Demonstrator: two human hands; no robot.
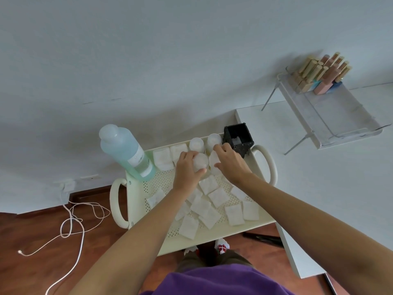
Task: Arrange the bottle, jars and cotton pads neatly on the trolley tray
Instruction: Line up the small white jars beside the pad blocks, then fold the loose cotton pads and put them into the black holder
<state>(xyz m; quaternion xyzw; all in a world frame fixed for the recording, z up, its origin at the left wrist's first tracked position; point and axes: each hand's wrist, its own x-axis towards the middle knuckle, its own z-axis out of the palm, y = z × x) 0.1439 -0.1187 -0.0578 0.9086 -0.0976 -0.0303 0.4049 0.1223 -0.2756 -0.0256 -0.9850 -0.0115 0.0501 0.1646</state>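
Observation:
A cream perforated trolley tray (157, 184) with loop handles holds a tall bottle of pale blue liquid (127, 153) at its far left corner. Two white-lidded jars (196, 144) (214, 140) stand at the far edge. My left hand (187, 170) is closed around a third jar (201, 162). My right hand (230, 161) grips a fourth jar (213, 160) right beside it. Two white cotton pads (162, 159) lie side by side near the bottle. Several more pads (219, 196) lie scattered across the near half of the tray.
A black open box (238, 138) stands at the tray's far right corner. A white table (319, 188) to the right carries a clear rack (331, 111) with gold and pink cosmetic tubes. A white cable (70, 228) lies on the wooden floor, left.

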